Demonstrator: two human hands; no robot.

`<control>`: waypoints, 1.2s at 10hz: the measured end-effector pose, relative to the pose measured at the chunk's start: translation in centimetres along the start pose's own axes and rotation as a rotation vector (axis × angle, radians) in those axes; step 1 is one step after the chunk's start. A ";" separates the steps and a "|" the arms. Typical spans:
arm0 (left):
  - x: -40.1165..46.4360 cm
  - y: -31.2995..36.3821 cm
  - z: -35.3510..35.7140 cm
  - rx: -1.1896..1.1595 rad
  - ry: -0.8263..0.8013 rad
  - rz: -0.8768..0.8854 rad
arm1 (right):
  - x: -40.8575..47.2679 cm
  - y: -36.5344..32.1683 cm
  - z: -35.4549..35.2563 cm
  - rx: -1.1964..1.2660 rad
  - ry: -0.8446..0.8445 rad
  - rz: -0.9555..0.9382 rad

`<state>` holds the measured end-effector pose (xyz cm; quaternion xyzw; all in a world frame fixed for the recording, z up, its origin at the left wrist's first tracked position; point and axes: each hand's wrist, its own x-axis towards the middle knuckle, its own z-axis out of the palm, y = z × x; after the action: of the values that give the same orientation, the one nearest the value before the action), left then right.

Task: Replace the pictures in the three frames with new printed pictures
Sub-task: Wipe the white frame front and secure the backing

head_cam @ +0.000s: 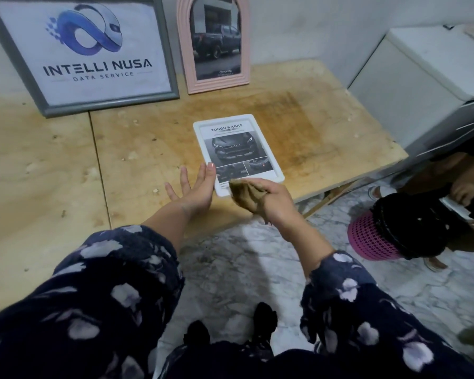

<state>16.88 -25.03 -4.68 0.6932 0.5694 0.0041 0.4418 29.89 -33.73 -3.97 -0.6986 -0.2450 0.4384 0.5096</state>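
While right grip (268, 196) pinches brown cloth (246, 196) over white frame (237, 153), left grip (195, 186) spread beside; pink basket (367, 239) near.

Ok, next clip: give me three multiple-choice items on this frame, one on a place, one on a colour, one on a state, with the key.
1. Where is the small white rectangular frame with the car print?
A. Flat on the plywood tabletop
B. Leaning on the wall
C. On the marble floor

2. What colour is the arched frame leaning at the back?
A. Grey
B. Pink
C. White

3. What is the right hand doing?
A. Resting open on the table
B. Lifting the grey frame
C. Gripping a crumpled brown cloth

Key: 1 A, the white frame lies face up on the tabletop near its front edge. 2 B, its ribbed border is pink, beside the large grey rectangular frame with the logo print. 3 C, its fingers curl round the cloth over the frame's near end, while the left hand is open beside the frame.
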 end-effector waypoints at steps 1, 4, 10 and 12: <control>0.2 -0.2 -0.2 -0.032 -0.086 0.003 | 1.4 -2.9 -2.2 0.044 -0.002 0.078; 3.7 -0.8 1.4 0.077 0.318 0.030 | 6.6 -8.2 -4.3 0.125 -0.137 0.203; 12.8 5.0 -2.2 -0.015 0.534 -0.284 | 24.1 -10.6 6.2 -1.325 -0.580 -0.718; 13.0 5.0 -2.4 -0.062 0.525 -0.355 | 24.4 -6.9 6.6 -1.142 -0.491 -0.693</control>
<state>24.18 -13.03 -6.63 0.5445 0.7756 0.1233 0.2946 37.04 -8.68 -7.10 -0.6195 -0.7521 0.1991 0.1041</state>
